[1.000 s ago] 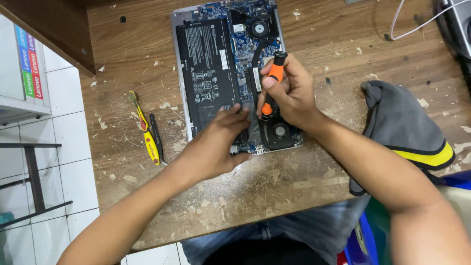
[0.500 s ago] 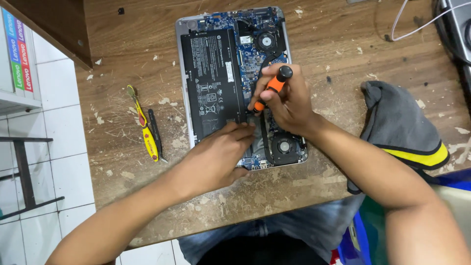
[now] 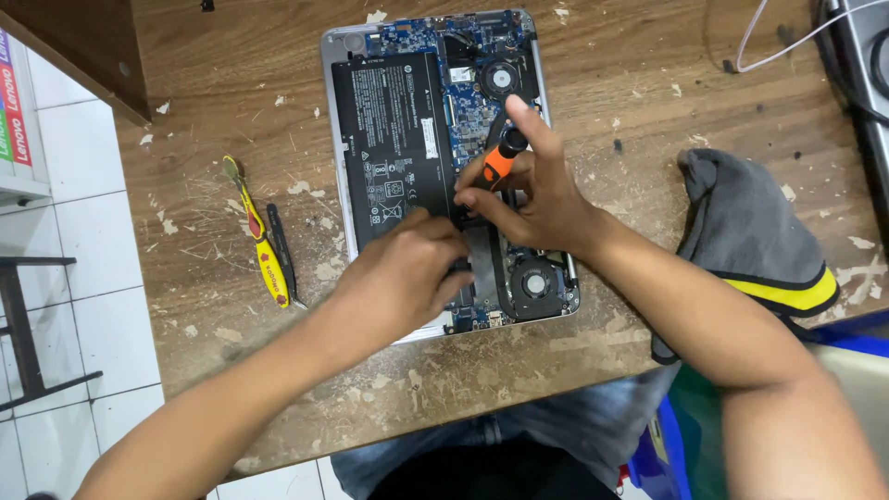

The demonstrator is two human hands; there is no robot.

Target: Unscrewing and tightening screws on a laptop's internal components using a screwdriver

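An opened laptop [image 3: 344, 139] lies bottom-up on the worn wooden table [image 3: 648, 83], showing a black battery [image 3: 394, 139], a blue circuit board and two fans. My right hand [image 3: 532, 190] grips an orange and black screwdriver [image 3: 502, 157], tip down over the middle of the board. My left hand [image 3: 403, 273] rests on the laptop's near part beside the battery, fingers curled and pressing on the parts under the screwdriver tip. What the fingertips touch is hidden.
A yellow-handled tool [image 3: 259, 243] and black tweezers [image 3: 281, 250] lie left of the laptop. A grey cloth with a yellow stripe [image 3: 759, 245] sits at the right. Cables [image 3: 787, 42] run at the far right. White tiled floor [image 3: 83, 278] shows at the left.
The view has shifted so the laptop sits lower and more to the right in frame. My right hand has lifted the screwdriver slightly toward the far fan; my left hand stays on the laptop.
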